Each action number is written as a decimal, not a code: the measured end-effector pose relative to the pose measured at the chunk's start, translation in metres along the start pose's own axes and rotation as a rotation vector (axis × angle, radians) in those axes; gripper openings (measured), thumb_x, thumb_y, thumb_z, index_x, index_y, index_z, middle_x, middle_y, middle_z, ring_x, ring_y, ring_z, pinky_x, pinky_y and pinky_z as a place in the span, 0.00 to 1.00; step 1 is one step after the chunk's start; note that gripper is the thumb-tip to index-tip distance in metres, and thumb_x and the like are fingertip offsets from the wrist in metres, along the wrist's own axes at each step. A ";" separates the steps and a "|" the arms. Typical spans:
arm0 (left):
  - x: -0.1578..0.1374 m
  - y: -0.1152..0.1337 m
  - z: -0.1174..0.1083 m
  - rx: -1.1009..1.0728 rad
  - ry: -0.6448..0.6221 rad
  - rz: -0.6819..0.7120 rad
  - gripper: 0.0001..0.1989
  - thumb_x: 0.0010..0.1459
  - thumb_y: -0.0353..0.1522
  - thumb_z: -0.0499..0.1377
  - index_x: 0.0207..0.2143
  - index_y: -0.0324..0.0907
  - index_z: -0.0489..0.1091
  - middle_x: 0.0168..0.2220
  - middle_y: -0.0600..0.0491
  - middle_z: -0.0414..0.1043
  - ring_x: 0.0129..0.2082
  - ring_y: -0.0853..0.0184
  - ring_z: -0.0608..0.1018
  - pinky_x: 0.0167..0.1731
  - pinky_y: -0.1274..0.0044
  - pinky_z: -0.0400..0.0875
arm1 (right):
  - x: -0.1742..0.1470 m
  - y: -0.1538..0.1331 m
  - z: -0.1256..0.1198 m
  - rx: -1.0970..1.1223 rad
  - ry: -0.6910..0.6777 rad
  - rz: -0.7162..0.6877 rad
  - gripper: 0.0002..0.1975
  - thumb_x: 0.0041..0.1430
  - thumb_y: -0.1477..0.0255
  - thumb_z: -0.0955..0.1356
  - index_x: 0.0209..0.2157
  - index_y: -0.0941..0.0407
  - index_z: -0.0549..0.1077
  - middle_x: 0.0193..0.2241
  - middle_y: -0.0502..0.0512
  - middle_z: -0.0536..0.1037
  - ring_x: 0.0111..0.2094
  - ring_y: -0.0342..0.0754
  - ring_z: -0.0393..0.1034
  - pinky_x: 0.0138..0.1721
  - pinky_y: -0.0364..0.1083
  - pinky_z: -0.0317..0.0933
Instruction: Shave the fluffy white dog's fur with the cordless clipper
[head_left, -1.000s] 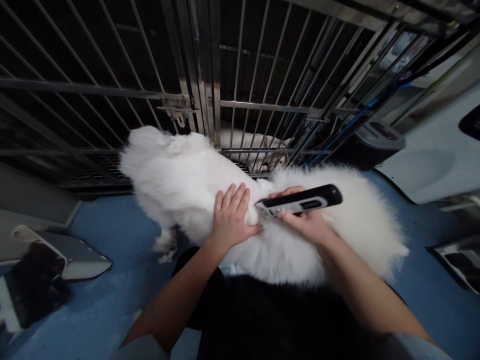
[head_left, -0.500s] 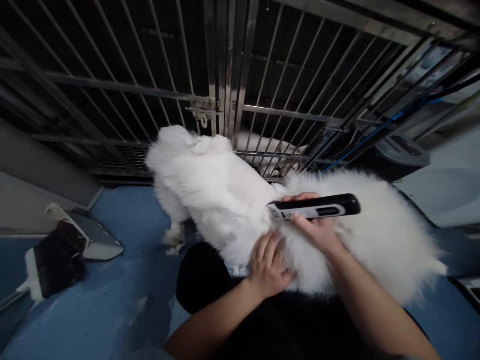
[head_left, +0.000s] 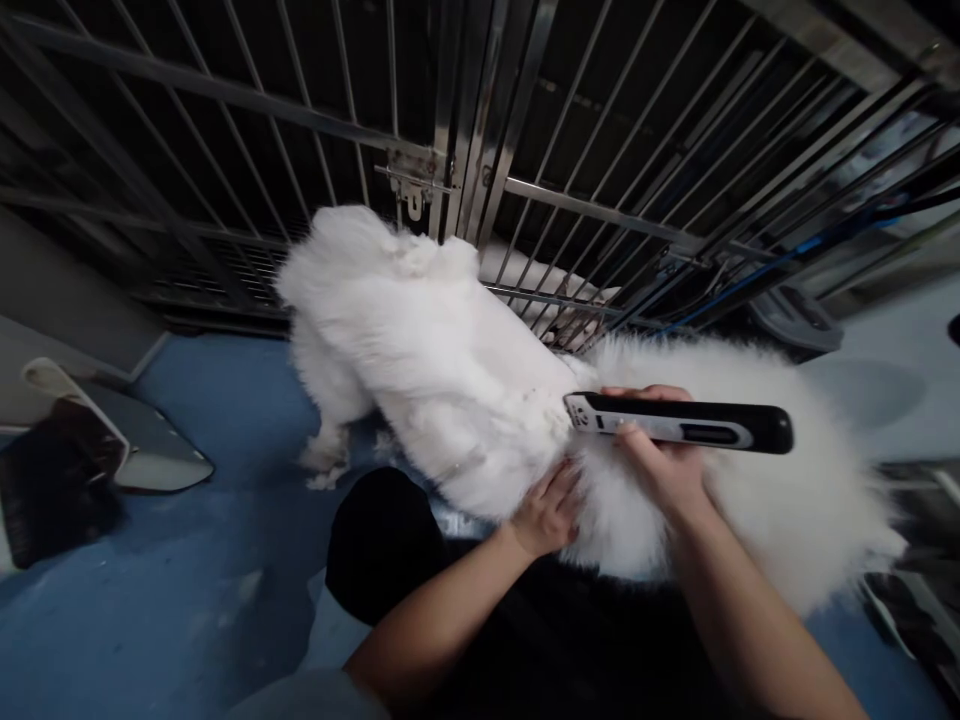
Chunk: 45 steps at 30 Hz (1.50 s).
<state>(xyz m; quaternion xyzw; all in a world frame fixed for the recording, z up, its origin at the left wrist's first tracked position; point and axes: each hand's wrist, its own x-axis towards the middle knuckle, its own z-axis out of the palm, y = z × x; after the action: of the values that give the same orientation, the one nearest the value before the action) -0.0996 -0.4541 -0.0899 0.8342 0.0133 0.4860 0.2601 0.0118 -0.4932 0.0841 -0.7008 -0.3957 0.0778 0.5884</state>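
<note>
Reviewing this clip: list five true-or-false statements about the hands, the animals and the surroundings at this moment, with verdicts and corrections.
1. The right hand holds a black and silver clipper. True.
2. The left hand also grips the clipper. False: it is at the fur of the white-furred animal, apart from the clipper.
3. Another animal is behind the bars of the metal cage. True.
4. The dustpan is on the right side of the picture. False: it is on the left side.
5. The floor is bright red. False: it is blue.
</note>
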 end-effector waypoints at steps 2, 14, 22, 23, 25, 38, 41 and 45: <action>-0.003 -0.002 0.005 0.018 0.024 0.017 0.13 0.56 0.35 0.56 0.40 0.40 0.76 0.42 0.40 0.79 0.46 0.52 0.81 0.43 0.67 0.81 | -0.002 0.000 0.004 -0.028 -0.064 0.018 0.16 0.57 0.64 0.74 0.42 0.48 0.66 0.44 0.55 0.81 0.48 0.54 0.78 0.54 0.59 0.71; 0.018 0.016 -0.021 0.001 0.156 -0.085 0.18 0.60 0.39 0.49 0.42 0.41 0.75 0.41 0.41 0.78 0.43 0.54 0.80 0.39 0.66 0.79 | -0.005 -0.002 0.000 0.022 -0.180 0.097 0.19 0.55 0.61 0.75 0.41 0.49 0.65 0.47 0.56 0.81 0.51 0.55 0.76 0.55 0.60 0.70; 0.036 -0.035 -0.071 0.312 0.291 -0.455 0.28 0.64 0.34 0.53 0.64 0.32 0.59 0.65 0.30 0.54 0.65 0.44 0.59 0.59 0.53 0.61 | -0.009 0.003 0.002 0.099 -0.034 0.108 0.19 0.54 0.64 0.76 0.42 0.48 0.65 0.47 0.54 0.81 0.51 0.57 0.76 0.54 0.62 0.71; 0.035 -0.038 -0.066 0.336 0.233 -0.453 0.29 0.63 0.36 0.53 0.64 0.32 0.60 0.67 0.30 0.50 0.67 0.43 0.56 0.60 0.52 0.60 | -0.009 0.003 0.002 0.097 -0.025 0.113 0.19 0.54 0.64 0.76 0.42 0.48 0.65 0.47 0.54 0.81 0.51 0.57 0.76 0.54 0.62 0.70; 0.035 -0.038 -0.056 0.314 0.161 -0.449 0.29 0.62 0.37 0.54 0.63 0.34 0.62 0.70 0.32 0.42 0.69 0.40 0.50 0.61 0.51 0.58 | -0.008 0.002 0.002 0.081 -0.016 0.126 0.20 0.53 0.64 0.76 0.42 0.48 0.66 0.47 0.54 0.81 0.51 0.57 0.76 0.55 0.62 0.69; 0.053 -0.027 -0.055 0.197 0.044 -0.469 0.26 0.61 0.39 0.58 0.61 0.48 0.66 0.73 0.43 0.23 0.68 0.36 0.48 0.58 0.47 0.59 | -0.003 -0.005 0.005 0.044 0.113 0.160 0.22 0.49 0.61 0.78 0.39 0.49 0.65 0.44 0.57 0.82 0.41 0.57 0.80 0.29 0.50 0.75; 0.051 -0.021 -0.052 0.241 0.017 -0.481 0.25 0.62 0.39 0.57 0.61 0.46 0.67 0.71 0.38 0.29 0.66 0.34 0.51 0.55 0.46 0.60 | -0.002 -0.004 0.006 0.064 0.110 0.149 0.21 0.49 0.62 0.78 0.39 0.50 0.66 0.42 0.56 0.83 0.38 0.54 0.80 0.25 0.45 0.73; 0.037 -0.008 -0.053 0.325 -0.012 -0.490 0.25 0.60 0.38 0.58 0.59 0.42 0.69 0.67 0.32 0.45 0.64 0.32 0.55 0.52 0.46 0.63 | -0.004 -0.003 -0.002 0.111 0.026 0.154 0.19 0.51 0.65 0.78 0.40 0.50 0.68 0.41 0.54 0.84 0.35 0.49 0.80 0.24 0.41 0.71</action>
<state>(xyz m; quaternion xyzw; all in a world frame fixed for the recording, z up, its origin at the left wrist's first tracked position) -0.1213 -0.4150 -0.0424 0.8398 0.2906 0.3951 0.2327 0.0093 -0.4972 0.0856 -0.6964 -0.3283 0.1355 0.6236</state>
